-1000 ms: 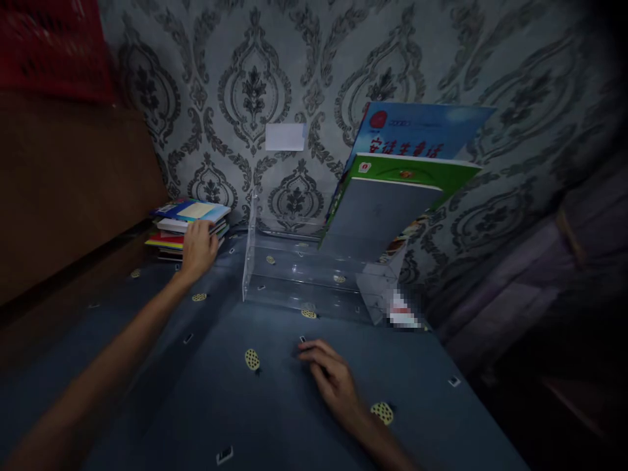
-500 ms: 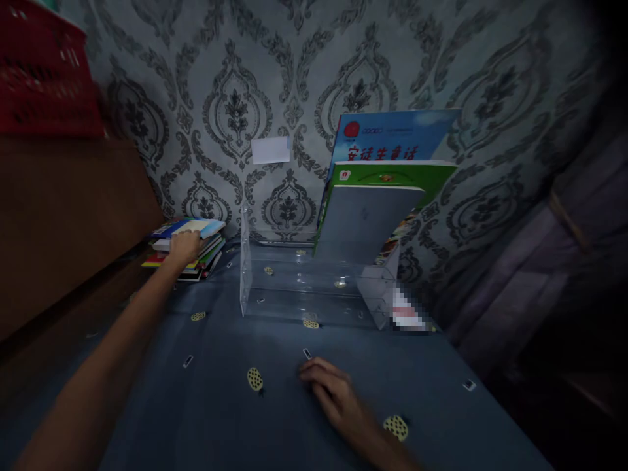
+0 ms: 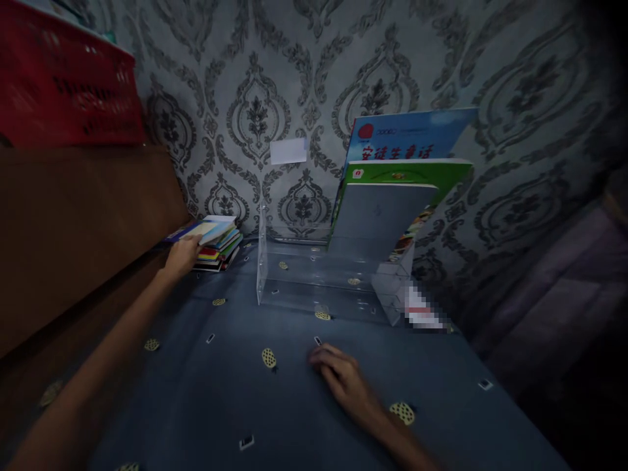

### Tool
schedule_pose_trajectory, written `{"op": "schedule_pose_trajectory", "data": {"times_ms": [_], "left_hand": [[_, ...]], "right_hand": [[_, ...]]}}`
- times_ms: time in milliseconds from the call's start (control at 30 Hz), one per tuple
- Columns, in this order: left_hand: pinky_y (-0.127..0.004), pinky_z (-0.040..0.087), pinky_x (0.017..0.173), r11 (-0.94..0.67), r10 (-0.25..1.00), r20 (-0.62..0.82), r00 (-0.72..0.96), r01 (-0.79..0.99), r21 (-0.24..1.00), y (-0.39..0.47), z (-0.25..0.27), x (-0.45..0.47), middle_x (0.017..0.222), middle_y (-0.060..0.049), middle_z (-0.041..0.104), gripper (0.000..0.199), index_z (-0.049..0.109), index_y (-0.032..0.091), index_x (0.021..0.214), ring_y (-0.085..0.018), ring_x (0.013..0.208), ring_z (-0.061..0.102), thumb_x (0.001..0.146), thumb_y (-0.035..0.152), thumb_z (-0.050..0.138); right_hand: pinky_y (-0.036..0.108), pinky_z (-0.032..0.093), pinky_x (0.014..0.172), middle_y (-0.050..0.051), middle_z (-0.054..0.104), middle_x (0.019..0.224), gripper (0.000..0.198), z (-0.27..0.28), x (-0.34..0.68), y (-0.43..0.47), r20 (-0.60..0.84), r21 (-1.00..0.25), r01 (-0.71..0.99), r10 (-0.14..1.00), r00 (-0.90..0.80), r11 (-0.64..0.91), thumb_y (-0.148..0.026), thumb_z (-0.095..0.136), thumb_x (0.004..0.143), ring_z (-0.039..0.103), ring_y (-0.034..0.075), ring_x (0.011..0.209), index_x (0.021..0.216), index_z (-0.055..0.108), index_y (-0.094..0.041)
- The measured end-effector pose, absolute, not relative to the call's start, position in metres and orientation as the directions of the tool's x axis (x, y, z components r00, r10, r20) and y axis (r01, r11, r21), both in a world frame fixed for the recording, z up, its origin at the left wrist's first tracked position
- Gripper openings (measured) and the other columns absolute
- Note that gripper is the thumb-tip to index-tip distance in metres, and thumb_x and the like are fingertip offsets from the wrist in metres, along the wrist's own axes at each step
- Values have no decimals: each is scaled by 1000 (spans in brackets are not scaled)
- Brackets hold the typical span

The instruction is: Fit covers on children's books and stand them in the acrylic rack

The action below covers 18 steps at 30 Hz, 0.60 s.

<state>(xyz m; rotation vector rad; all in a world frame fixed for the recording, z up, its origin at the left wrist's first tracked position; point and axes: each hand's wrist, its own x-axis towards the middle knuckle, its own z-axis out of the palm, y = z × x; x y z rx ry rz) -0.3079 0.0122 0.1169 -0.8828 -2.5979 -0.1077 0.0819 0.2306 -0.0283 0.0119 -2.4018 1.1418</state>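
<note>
My left hand grips the near left edge of a book with a pale blue and white cover, its fingers closed. That book lies on top of a stack of books by the wall. The fingertips are partly hidden, so I cannot tell whether a second book is caught too. Loosely bent, my right hand lies on the patterned tablecloth with nothing in it. Beyond it stands a clear plastic rack. A blue book, a green book and a grey-covered book lean upright in its right side.
A red basket sits on a brown wooden box or cabinet at the left. White paper is stuck to the patterned wall. A blurred white and red item lies right of the rack. Purple cloth hangs at the right.
My left hand has shifted to the near left side of the stack, and the top of the stack has skewed left. My right hand stays on the cloth. The view has turned left.
</note>
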Motion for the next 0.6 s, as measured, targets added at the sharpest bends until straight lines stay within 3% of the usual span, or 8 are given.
{"op": "schedule_pose_trajectory", "data": {"times_ms": [200,600], "left_hand": [[-48,46,111,794,569,411,-712,606,-49,-6,69,-263,148,-20,54,49,50,17,146,-34,148,37,98,19,40],[-43,41,119,805,591,267,-761,581,-125,-41,21,-180,158,-18,45,51,46,13,150,-33,152,33,99,16,38]], "right_hand": [[34,57,75,7,72,86,27,-28,81,229,421,-716,-194,194,-886,671,-18,47,94,69,21,78,87,73,-22],[35,56,76,7,71,86,29,-36,81,230,399,-673,-158,174,-900,723,-15,47,91,69,21,78,90,75,-21]]}}
